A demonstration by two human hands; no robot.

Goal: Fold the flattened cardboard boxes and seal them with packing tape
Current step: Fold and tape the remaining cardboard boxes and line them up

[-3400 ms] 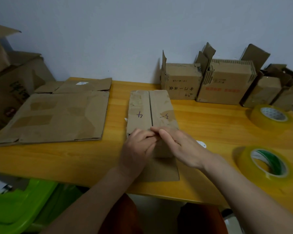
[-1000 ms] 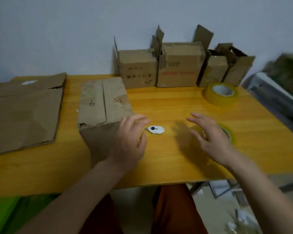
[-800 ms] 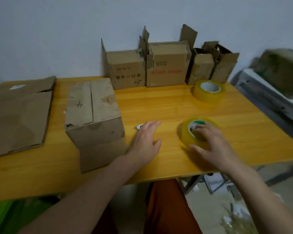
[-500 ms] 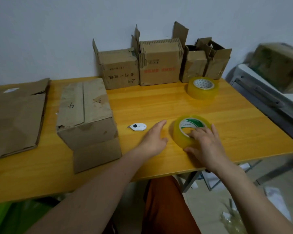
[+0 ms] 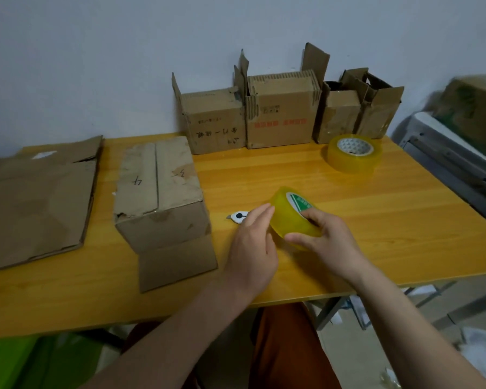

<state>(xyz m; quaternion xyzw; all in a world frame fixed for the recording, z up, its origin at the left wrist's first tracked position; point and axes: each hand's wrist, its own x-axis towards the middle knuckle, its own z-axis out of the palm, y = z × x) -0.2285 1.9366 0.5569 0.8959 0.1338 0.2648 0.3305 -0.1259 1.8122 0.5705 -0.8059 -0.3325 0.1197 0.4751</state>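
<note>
Wooden table point(image 5: 376, 220) | right hand point(image 5: 327, 241) grips tilted tape roll point(image 5: 291, 216) | left hand point(image 5: 254, 245) flat-fingered, touching roll | folded box point(image 5: 159, 192) beside

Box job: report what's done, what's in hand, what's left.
Done: the box stands folded, top flaps closed, no tape seen on the seam. In hand: the right hand grips the tape roll; the left hand touches it. Left: taping that seam, then the flat cardboard.

Glossy tape roll point(image 5: 291, 217), matt cardboard box point(image 5: 159, 189), smooth wooden table point(image 5: 348, 203).
</note>
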